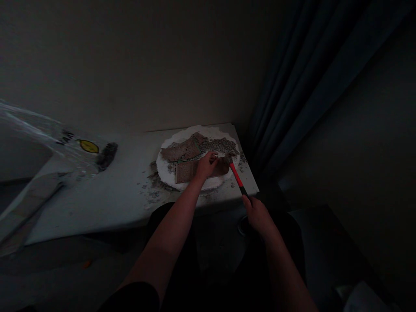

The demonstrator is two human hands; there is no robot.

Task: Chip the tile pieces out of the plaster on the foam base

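Holding hammer [237, 176] in right hand [257, 214], blurred lettering [66, 138], clear bag [69, 149]

The person's left arm [173, 234] reaches farther out, its hand [206, 164] bent-fingered; nearer the body, I see the right hand [256, 212] curled tight.

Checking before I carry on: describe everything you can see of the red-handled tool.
The red-handled tool looks like a hammer. Its slim, straight handle, perhaps rubber or plastic, is red nearer the head and black at the grip, where the right hand holds it. It slants up and leftward in the picture. The dark head, hard to make out in dim light, is at the right side of the white round base, near the brown slab; contact is unclear.
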